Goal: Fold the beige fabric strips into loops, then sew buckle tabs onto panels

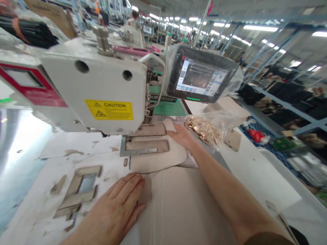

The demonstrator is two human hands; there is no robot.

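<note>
My left hand (120, 200) lies flat with its fingers stretched out, over the left edge of a large beige panel (189, 200). My right hand (181, 136) reaches forward to the right of the metal clamp frame (143, 151). Its fingers close on a small rounded beige tab (168, 125) beside the clamp; the fingertips are partly hidden. A beige piece with a rounded corner (163, 160) lies under the clamp, in front of the sewing machine head (97, 85), which carries a yellow caution label.
A clear plastic bag of gold-coloured metal pieces (204, 131) lies right of my right hand. Behind it stands a plastic-wrapped control screen (199, 76). A metal template frame (79, 187) rests on the white surface at left. Blue crates (274, 146) stand at far right.
</note>
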